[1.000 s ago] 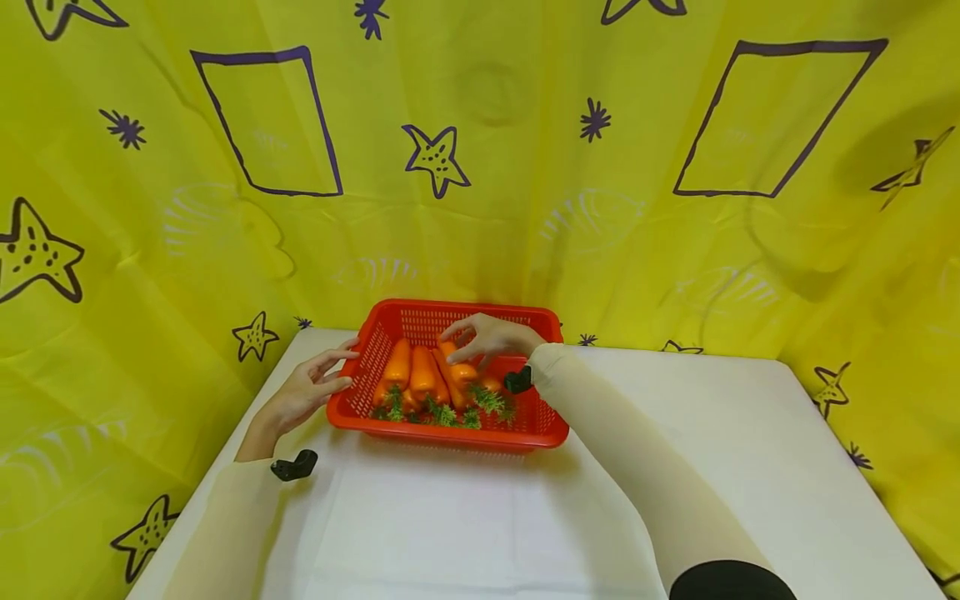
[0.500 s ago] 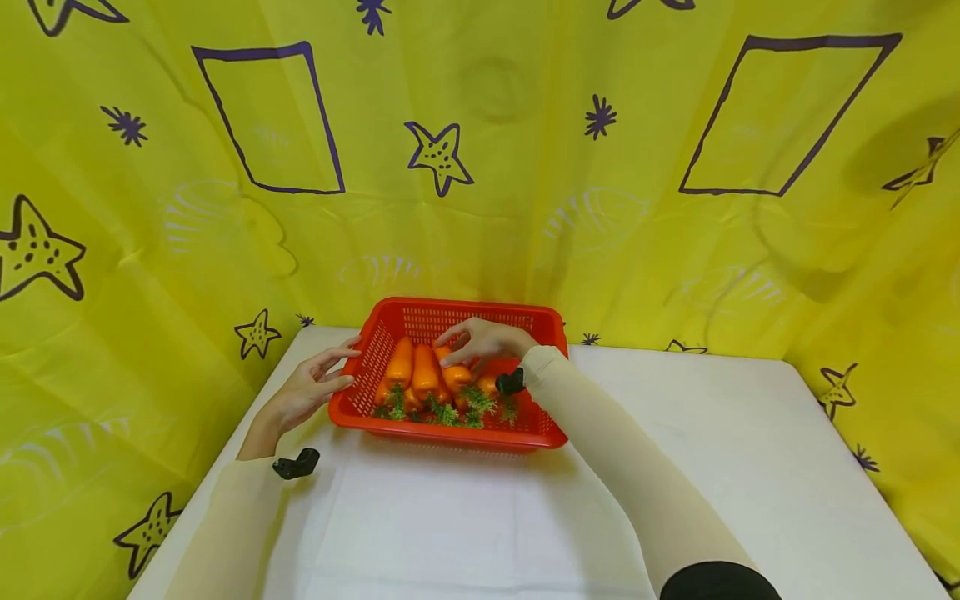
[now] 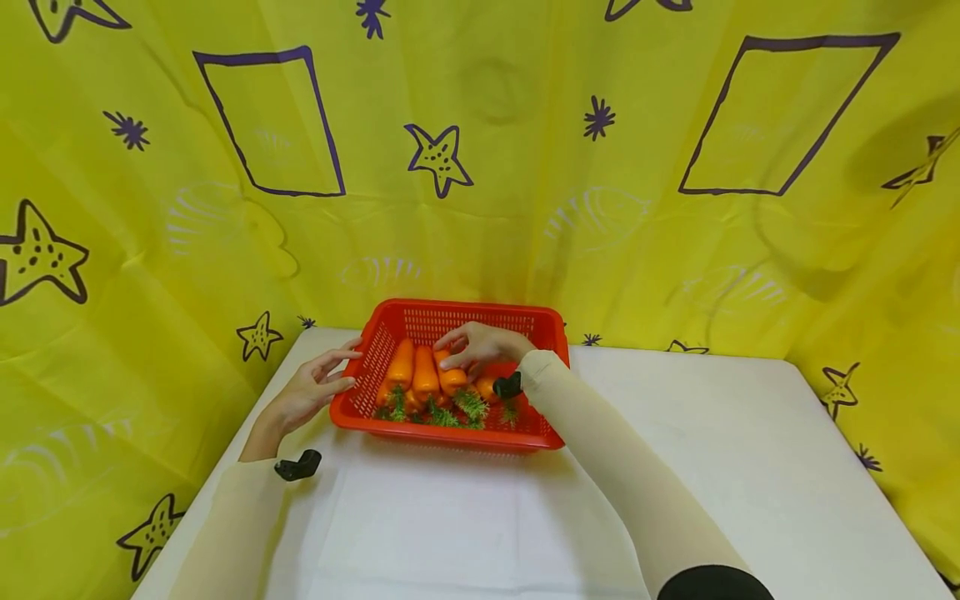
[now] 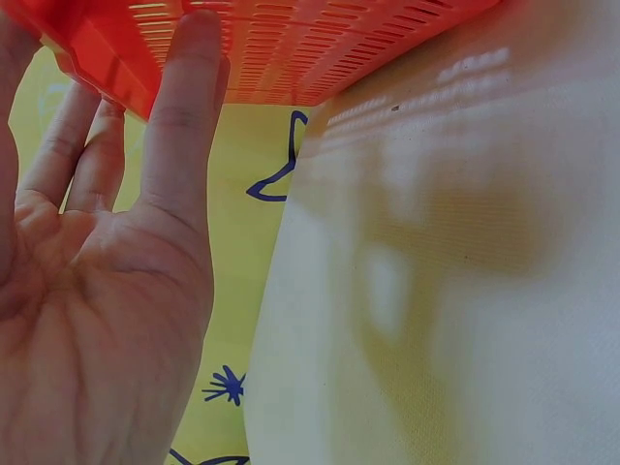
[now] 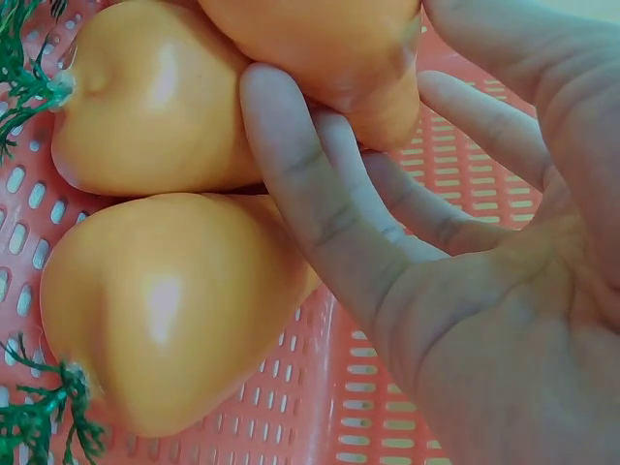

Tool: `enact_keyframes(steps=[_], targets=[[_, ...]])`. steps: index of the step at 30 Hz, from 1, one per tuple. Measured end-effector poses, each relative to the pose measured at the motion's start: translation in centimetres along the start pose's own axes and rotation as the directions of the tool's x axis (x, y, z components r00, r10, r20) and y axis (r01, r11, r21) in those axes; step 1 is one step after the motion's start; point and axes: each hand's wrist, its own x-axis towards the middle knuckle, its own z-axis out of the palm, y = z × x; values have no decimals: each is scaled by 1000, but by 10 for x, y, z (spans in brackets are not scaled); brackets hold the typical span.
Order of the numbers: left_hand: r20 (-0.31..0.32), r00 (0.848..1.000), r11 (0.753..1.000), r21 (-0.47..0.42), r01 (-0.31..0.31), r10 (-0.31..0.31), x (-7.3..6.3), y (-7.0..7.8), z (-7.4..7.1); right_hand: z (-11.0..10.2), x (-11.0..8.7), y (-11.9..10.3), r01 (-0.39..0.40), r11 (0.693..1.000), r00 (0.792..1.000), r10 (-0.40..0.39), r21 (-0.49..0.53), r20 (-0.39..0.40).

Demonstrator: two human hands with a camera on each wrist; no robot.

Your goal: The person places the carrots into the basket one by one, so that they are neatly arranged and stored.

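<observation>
A red plastic basket [image 3: 450, 435] with slotted walls holds several orange carrots [image 3: 401, 364] with green leafy tops, lying side by side. My right hand [image 3: 487, 343] reaches into it and holds one carrot [image 3: 452, 382] near its narrow end, beside the row. In the right wrist view the thumb [image 5: 291, 145] lies against that carrot [image 5: 329, 44], and two other carrots [image 5: 165, 300] lie beside it on the slotted floor. My left hand [image 3: 303, 392] touches the basket's left side with relaxed fingers; its thumb [image 4: 179, 126] rests on the outer wall.
The basket stands on a white-covered table [image 3: 465, 517], towards its back edge. A yellow curtain [image 3: 495, 225] with starfish drawings hangs behind and along both sides. More orange carrots lie beneath the upper ones, partly hidden.
The right hand has shifted slightly left and down, bringing its carrot lower and closer against the neighbouring one. The left hand stays at the basket's side.
</observation>
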Motion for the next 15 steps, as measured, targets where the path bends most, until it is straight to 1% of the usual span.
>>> enact_keyframes(steps=[9,15], targets=[[-11,1000,1000,3,22,-21,-1,2,1,1,-1,0,9,1000,1000,-9,-2,24],[5,1000,1000,6,8,-8,0,3,0,-1,-1,1,21,1000,999,-20,-12,40]])
